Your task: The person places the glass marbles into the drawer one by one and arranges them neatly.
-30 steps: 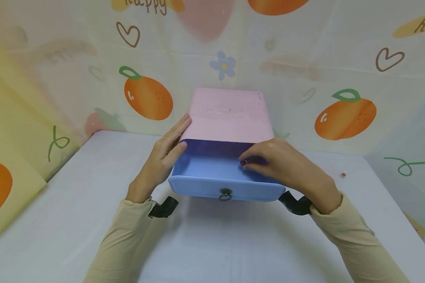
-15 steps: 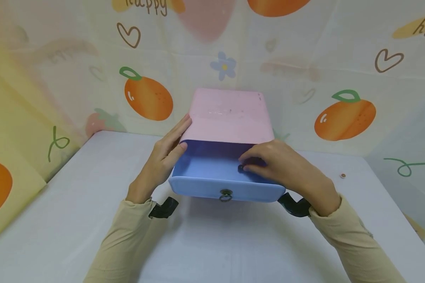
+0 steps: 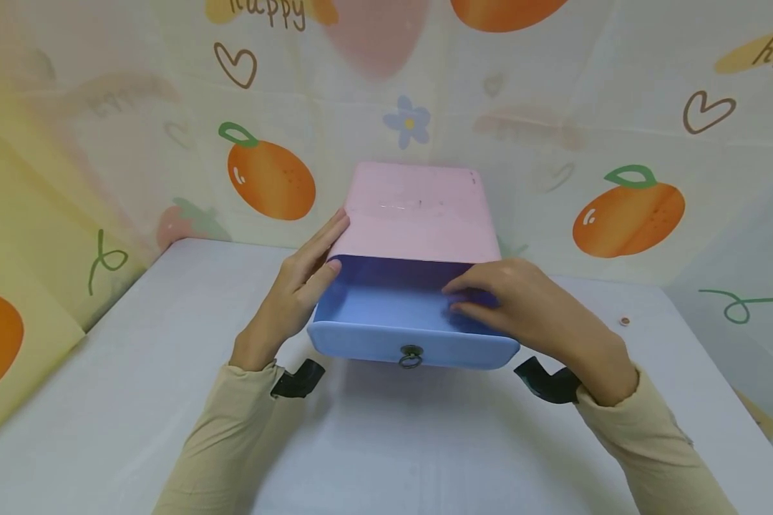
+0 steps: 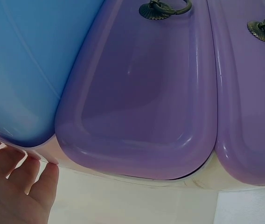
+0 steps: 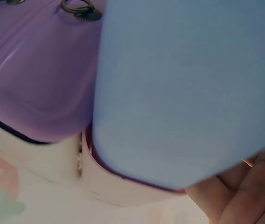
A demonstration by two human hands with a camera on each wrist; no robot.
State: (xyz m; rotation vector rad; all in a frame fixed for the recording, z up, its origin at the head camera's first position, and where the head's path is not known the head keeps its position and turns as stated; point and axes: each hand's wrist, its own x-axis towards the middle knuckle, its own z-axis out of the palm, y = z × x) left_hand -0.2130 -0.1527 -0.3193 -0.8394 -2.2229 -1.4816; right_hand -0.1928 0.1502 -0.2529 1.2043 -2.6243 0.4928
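In the head view a light blue drawer [image 3: 393, 300] is pulled out of a pink-topped drawer cabinet [image 3: 421, 211]. A ring pull [image 3: 411, 356] hangs on the drawer's front. My left hand [image 3: 290, 293] lies along the cabinet's left side with fingers stretched out; its fingertips [image 4: 48, 170] touch the side in the left wrist view. Over the drawer's right edge reaches my right hand [image 3: 522, 304], thumb and index finger apart and nothing visible between them. The small dark thing seen earlier does not show; the hand may hide it.
Purple drawers [image 4: 142, 93] with bronze ring pulls sit beneath the blue one. A tiny brown ring-shaped piece [image 3: 625, 321] lies on the white table [image 3: 386, 450] at right. A fruit-printed cloth [image 3: 522, 143] hangs behind the cabinet.
The right hand has released the small dark thing inside the drawer and shifted slightly right, its fingers spreading. That thing has gone out of sight. My left hand has stayed still.
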